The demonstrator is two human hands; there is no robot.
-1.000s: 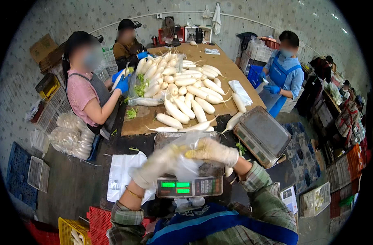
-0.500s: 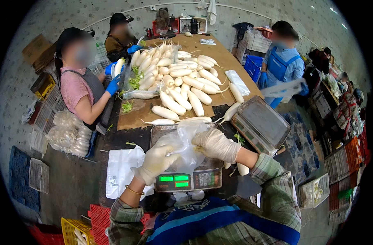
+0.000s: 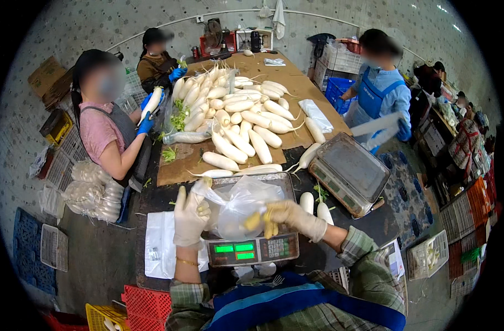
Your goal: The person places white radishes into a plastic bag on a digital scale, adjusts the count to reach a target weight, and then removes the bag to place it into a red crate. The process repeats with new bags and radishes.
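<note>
A clear plastic bag [image 3: 238,204] stands bunched over the metal pan of a digital scale [image 3: 282,246]. My left hand [image 3: 189,218], in a pale glove, is closed at the bag's left edge with one finger pointing up. Beside the bag's right side is my gloved right hand [image 3: 296,218]. Its yellowed fingertips are smeared by motion, so their grip is unclear. What is inside the bag cannot be made out. White radishes [image 3: 261,146] lie heaped beyond the scale, and two more [image 3: 307,203] rest right of it.
A second scale [image 3: 351,171] stands to the right. A white plastic sheet [image 3: 160,243] lies left of my scale. Across the table, a person in a grey apron [image 3: 117,127] holds a radish; a person in a blue apron [image 3: 376,91] handles clear plastic. Folded white bags [image 3: 316,115] lie beyond.
My hands have moved apart: the left has shifted left and up, while the right has come down along the bag. The bag's top now spreads leftward. The person at left has raised a radish.
</note>
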